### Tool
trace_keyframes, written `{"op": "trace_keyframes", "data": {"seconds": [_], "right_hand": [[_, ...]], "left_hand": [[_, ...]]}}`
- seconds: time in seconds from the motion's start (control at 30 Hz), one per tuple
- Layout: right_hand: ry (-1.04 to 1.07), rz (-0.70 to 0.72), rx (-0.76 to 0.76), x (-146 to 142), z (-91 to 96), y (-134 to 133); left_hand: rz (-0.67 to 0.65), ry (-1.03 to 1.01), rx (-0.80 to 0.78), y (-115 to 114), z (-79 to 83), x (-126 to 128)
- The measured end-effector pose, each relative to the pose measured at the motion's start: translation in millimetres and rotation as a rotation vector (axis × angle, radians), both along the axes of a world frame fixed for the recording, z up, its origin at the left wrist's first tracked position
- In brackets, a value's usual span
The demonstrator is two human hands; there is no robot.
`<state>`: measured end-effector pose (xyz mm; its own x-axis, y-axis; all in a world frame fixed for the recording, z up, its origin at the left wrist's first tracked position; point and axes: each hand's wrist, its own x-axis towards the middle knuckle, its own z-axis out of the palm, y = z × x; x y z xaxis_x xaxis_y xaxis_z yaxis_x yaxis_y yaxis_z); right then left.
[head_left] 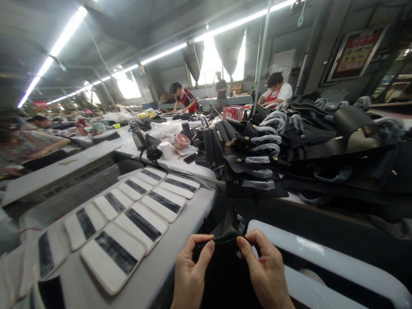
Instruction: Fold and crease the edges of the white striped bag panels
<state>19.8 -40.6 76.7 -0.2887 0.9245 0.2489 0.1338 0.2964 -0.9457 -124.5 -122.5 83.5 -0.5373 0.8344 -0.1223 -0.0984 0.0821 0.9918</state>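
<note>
Both hands pinch the edge of a black leather bag piece (229, 229) at the bottom centre. My left hand (195, 268) grips its left side between thumb and fingers. On the right side, my right hand (265, 268) does the same, thumb pressed on the edge. The stretch of edge between the two thumbs runs nearly level. Below it the black material falls into dark shadow, so its lower part cannot be made out. A bit of clear plastic wrap (240, 223) shows just behind the piece.
Several cream panels with black strips (112, 253) lie in rows on the table at left. Black bags with wrapped handles (257, 161) are piled ahead and right. A white curved frame (309, 246) is beside my right hand. Co-workers (186, 98) stand at farther tables.
</note>
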Motion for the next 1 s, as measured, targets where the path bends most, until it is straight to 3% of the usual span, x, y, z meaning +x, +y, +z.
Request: {"op": "trace_keyframes", "data": {"seconds": [0.23,0.43,0.63,0.8,1.0], "right_hand": [[0.108,-0.019,-0.016,-5,-16.5,11],[0.142,-0.043,-0.096,-6,-16.2,13],[0.099,-0.006,-0.064,-3,-20.4,6],[0.029,-0.065,0.022,-5,-22.2,2],[0.079,-0.065,-0.059,-10,-27.1,12]], "left_hand": [[0.057,-0.047,0.010,9,-5.9,0],[0.039,-0.108,0.022,9,-4.7,1],[-0.010,-0.118,0.032,7,-11.8,-7],[0.033,-0.086,0.052,7,-13.7,-5],[0.065,-0.160,0.030,13,-17.0,-8]]}}
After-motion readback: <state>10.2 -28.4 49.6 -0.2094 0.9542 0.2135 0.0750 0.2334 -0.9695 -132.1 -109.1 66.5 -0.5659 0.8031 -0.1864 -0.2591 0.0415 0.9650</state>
